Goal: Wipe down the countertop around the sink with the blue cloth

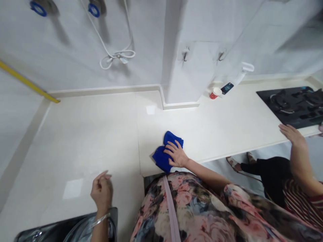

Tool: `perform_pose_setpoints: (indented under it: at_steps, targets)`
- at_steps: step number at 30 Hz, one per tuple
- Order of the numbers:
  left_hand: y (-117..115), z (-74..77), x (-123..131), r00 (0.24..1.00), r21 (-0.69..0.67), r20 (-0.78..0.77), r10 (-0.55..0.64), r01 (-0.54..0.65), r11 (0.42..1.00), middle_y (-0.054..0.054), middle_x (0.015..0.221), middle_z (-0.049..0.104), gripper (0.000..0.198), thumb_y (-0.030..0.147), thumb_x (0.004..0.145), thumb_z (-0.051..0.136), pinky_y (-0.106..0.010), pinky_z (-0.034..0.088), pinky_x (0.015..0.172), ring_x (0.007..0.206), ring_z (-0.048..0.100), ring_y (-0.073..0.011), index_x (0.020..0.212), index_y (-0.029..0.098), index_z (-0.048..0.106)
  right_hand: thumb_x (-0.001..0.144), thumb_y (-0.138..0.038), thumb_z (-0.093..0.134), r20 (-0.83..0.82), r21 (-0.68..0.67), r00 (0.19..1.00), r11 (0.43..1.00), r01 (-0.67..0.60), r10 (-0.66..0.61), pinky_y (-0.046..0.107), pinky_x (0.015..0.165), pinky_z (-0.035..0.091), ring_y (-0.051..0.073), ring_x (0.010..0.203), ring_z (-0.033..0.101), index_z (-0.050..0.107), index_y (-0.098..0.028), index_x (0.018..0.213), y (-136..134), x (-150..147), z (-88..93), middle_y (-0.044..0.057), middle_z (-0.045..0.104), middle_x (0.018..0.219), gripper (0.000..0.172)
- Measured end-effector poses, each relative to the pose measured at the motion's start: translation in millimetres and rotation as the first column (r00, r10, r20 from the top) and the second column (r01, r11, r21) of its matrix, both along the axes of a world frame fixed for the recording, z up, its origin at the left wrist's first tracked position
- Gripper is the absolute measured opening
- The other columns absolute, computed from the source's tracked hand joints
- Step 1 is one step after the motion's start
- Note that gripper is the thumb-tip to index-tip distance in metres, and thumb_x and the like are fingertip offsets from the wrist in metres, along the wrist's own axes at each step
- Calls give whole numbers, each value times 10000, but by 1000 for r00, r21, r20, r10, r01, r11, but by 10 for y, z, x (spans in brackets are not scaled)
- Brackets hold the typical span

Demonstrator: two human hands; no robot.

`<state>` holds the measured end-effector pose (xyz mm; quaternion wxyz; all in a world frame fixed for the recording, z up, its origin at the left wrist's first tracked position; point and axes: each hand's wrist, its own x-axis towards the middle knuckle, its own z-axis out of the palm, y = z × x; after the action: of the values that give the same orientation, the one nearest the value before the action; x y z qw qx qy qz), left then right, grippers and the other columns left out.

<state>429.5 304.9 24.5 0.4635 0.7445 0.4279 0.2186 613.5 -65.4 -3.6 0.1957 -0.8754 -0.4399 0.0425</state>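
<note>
A crumpled blue cloth [163, 158] lies on the white counter [101, 134], close to its front edge. My right hand [178, 155] rests on the cloth with its fingers spread, pressing it flat rather than gripping it. Over the counter at the lower left is my left hand [101, 190], which wears a silver bangle at the wrist. Its fingers are curled, and nothing shows in them.
A black gas stove [292, 106] is at the right, with another person's hand [294, 136] near its front edge. By the wall stand a red paper cup [215, 93] and a phone [227, 88]. A dark appliance [63, 228] sits at the lower left.
</note>
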Motion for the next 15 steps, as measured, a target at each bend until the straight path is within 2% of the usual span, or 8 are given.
perform_pose_setpoints:
  at_steps: [2,6,10,15]
  targets:
    - [10,-101,-118,999,43,-19,-37,38,998,-44,854,709,474,504,917,520,-254,504,639,694,603,-148,1147,130,697,848,-310,582,-4,-42,998,997,69,-69,633,1308,29,363,1571,308,638,-208,1412,18,123,17,147,584,1488,576]
    - [-8,-112,-170,997,36,-32,-69,70,997,-44,820,721,528,569,901,527,-238,478,556,592,564,-127,1119,126,713,820,-248,558,-28,-58,987,986,154,-155,651,1301,4,371,1587,279,625,-197,1402,319,548,47,145,558,1510,588]
    - [37,-161,-363,999,17,-43,12,-12,1000,-33,781,733,589,642,859,553,-243,494,530,565,578,-135,1133,149,725,783,-202,541,-78,-20,985,988,152,-153,646,1303,39,355,1591,285,644,-203,1336,559,1033,22,123,559,1513,562]
    - [56,-292,-566,988,45,-38,153,-151,988,-29,780,740,566,666,817,562,-267,549,562,640,669,-182,1063,188,740,732,-144,540,-129,40,976,982,184,-178,616,1313,94,325,1575,338,675,-202,1227,768,1520,-25,113,587,1488,516]
